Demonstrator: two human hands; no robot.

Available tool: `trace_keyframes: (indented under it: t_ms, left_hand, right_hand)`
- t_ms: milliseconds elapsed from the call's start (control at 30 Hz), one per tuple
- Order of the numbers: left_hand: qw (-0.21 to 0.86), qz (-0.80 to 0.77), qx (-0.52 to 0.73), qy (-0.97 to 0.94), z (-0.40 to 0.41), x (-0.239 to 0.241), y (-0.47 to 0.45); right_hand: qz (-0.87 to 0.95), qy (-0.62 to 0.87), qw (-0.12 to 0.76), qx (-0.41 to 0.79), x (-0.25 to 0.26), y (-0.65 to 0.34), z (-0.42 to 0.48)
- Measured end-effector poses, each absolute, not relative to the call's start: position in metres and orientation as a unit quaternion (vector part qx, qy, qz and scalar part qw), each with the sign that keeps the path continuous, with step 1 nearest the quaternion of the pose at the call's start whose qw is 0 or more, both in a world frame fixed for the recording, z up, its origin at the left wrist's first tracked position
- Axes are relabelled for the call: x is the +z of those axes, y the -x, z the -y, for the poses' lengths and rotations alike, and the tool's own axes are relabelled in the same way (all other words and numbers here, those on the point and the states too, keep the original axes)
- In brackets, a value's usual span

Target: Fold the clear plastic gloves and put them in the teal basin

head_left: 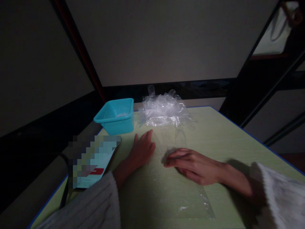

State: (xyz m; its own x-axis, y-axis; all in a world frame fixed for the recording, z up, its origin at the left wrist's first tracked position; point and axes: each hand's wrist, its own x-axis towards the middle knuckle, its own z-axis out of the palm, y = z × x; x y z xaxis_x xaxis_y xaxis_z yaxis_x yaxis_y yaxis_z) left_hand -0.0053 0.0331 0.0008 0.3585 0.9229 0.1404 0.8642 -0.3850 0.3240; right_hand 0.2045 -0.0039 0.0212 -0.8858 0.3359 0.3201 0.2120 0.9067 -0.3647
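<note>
A clear disposable plastic glove lies flat on the table, its finger end pointing away from me and its wide end near me. My right hand rests over the middle of the glove with its fingers stretched out, and holds nothing that I can see. On the glove's left side, my left hand is low on the table with fingers extended forward and apart. Beyond both hands, a heaped pile of clear plastic gloves sits at the table's far edge.
A turquoise plastic basket stands at the far left corner; something pale lies inside. A phone with a lit, partly blurred screen is beside my left forearm. The pale table has a blue edge. Dark-trimmed panels rise behind it.
</note>
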Motion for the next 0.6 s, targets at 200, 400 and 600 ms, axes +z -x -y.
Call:
trace_keyframes:
  t_ms: [200,400,600]
  left_hand:
    - [0.114,-0.541,0.173,-0.815,-0.036,-0.004,0.008]
    - [0.11,-0.536,0.232,-0.804,-0.034,-0.002,0.008]
    - [0.117,-0.482,0.346,-0.796,-0.019,0.002,0.006]
  right_hand:
    - [0.922,0.175,0.256,0.234,0.019,-0.206,0.003]
    - [0.895,0.214,0.272,0.282,0.025,-0.212,0.001]
    - [0.925,0.17,0.099,0.326,0.025,-0.206,0.015]
